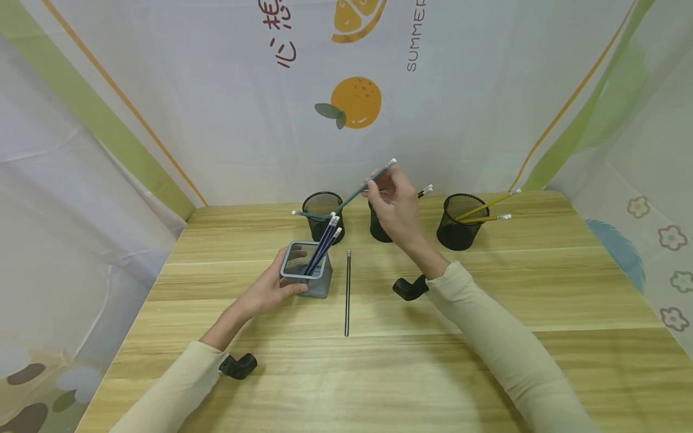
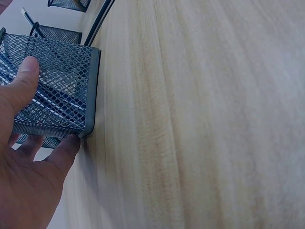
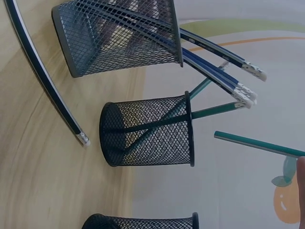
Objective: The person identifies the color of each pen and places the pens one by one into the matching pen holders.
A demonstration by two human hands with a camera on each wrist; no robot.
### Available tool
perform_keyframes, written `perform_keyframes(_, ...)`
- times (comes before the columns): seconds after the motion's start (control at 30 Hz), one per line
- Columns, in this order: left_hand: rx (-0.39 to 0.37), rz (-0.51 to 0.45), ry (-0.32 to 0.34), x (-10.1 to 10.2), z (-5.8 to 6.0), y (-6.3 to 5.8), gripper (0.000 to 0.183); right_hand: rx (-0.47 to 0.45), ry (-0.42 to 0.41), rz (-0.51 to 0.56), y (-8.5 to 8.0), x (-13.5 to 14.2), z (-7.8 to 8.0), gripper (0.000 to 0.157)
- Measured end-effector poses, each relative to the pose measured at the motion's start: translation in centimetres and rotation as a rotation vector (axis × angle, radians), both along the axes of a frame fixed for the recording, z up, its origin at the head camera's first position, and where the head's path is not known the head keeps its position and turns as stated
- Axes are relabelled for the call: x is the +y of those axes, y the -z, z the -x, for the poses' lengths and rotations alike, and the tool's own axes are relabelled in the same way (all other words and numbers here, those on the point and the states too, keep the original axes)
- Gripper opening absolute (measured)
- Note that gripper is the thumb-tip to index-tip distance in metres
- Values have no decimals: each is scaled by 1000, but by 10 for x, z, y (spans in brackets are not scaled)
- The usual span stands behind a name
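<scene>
My left hand (image 1: pixel 264 294) grips a grey square mesh pen holder (image 1: pixel 318 290) by its side, thumb and fingers spread around the wall. Several dark blue pencils (image 1: pixel 325 242) lean in that holder, white erasers up. Between thumb and fingers my right hand (image 1: pixel 399 207) pinches a green pencil (image 1: pixel 355 193), eraser end raised. Its lower end points at the left round black mesh cup (image 1: pixel 316 226); in the right wrist view, the pencil (image 3: pixel 257 144) is apart from the cup's rim. Two green pencils (image 3: pixel 217 110) stand inside that cup.
A black pencil (image 1: pixel 348 294) lies on the wooden table (image 1: pixel 303 373). Partly behind my right hand is a middle black cup (image 1: pixel 378 228) with dark pencils (image 1: pixel 425 191). The right black cup (image 1: pixel 453 236) holds yellow pencils (image 1: pixel 489 203). A printed curtain (image 1: pixel 243 132) hangs behind.
</scene>
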State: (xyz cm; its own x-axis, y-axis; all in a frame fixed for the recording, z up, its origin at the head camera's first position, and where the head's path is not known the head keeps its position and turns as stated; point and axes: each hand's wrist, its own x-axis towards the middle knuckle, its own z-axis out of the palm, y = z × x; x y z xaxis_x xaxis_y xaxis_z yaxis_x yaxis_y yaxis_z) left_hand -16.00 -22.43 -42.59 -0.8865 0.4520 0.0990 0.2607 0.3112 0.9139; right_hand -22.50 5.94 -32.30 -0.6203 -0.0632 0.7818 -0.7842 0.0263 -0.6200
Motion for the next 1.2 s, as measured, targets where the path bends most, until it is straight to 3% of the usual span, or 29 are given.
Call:
perform_keyframes(0.3, -7, 5, -8, 0, -1, -1, 85, 56, -20, -10, 8, -8, 6, 10)
perform_keyframes(0.5, 9, -14, 3, -1, 0, 1, 84, 68, 3, -80, 15, -12, 5, 11)
perform_keyframes(0.8, 6, -18, 5, 0, 0, 2, 86, 63, 33, -173, 45, -17, 29, 9)
perform_keyframes(1.03, -10, -36, 12, 0, 0, 2, 85, 56, 73, -271, 53, -22, 30, 7)
perform_keyframes(1.13, -7, -36, 13, 0, 0, 1, 85, 25, 87, -335, 55, -23, 30, 9)
perform_keyframes(1.2, -5, -39, 16, -1, 0, 1, 85, -45, 82, -392, 55, -23, 28, 15)
